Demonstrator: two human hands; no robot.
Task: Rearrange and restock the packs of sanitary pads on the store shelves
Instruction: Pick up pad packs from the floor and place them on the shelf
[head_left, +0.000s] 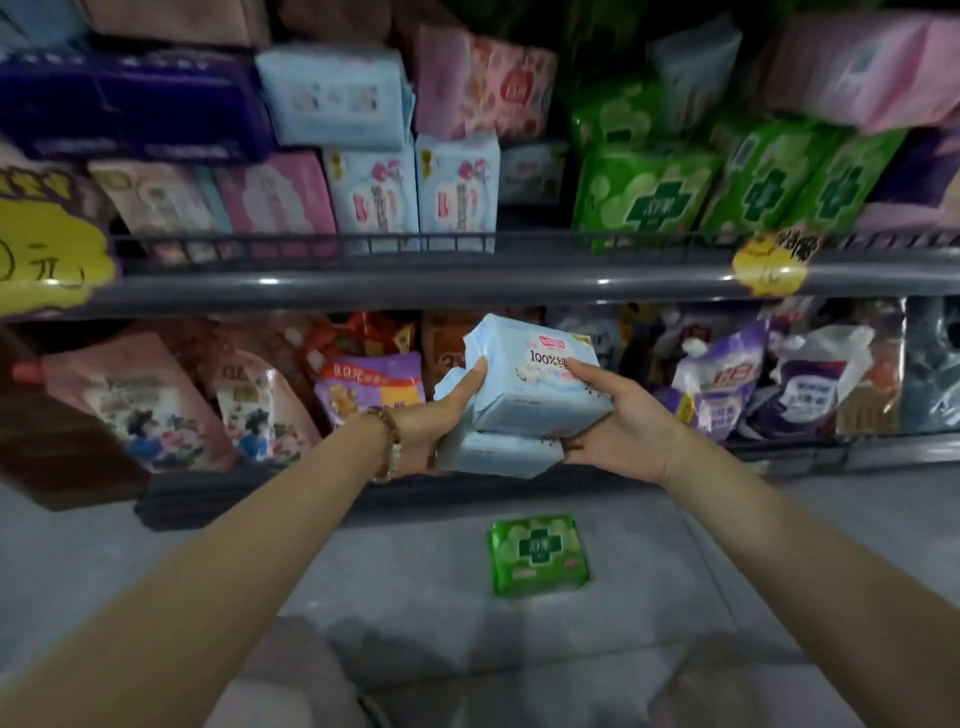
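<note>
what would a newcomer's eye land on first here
The stacked pale blue packs at centre, gripped by the left hand and right hand. Below them a lone green pack lies on the floor, matching the green packs on the right of the upper shelf.

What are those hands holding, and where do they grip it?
Stacked blue packs. The left hand grips their left end, the right hand their right end.

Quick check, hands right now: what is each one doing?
Left hand: grips the stacked light blue packs.
Right hand: grips the same packs from the other side.
</note>
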